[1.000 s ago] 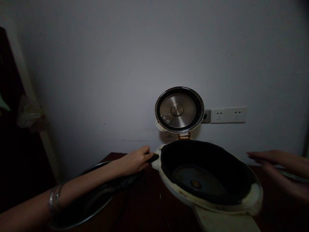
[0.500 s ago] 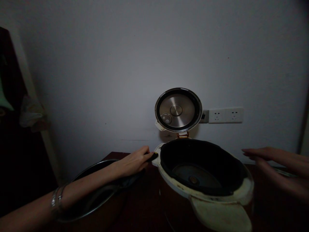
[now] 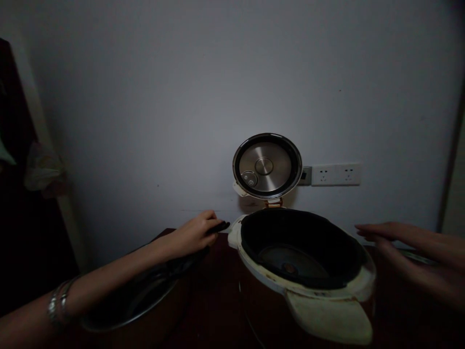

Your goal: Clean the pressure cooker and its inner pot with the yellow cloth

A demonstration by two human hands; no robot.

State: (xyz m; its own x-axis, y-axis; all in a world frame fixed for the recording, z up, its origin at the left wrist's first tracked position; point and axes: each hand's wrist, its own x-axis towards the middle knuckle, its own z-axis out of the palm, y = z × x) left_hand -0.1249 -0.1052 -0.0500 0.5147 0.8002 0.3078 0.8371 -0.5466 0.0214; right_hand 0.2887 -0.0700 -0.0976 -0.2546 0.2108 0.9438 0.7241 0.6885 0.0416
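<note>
While the cooker [image 3: 330, 315] sat lid-up between them, the left hand [image 3: 198, 232] had fingers curled round some dark thing [image 3: 218, 227] — couldn't tell what — just beside it. Right hand [image 3: 417, 247] hung open opposite, seemingly empty. Looked like a handling step; next move probably called for steady left fingers.

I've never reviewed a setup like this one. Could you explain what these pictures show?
There's no machine here: these are a person's bare hands, seen from a camera on their head, looking forward and down. On the dark red surface stand a metal-rimmed pot and a cooker, its lid open before a wall with sockets. The left hand grips a dark item, too dim to identify. The right hand is open beside the cooker, with nothing visibly in its grasp.
</note>
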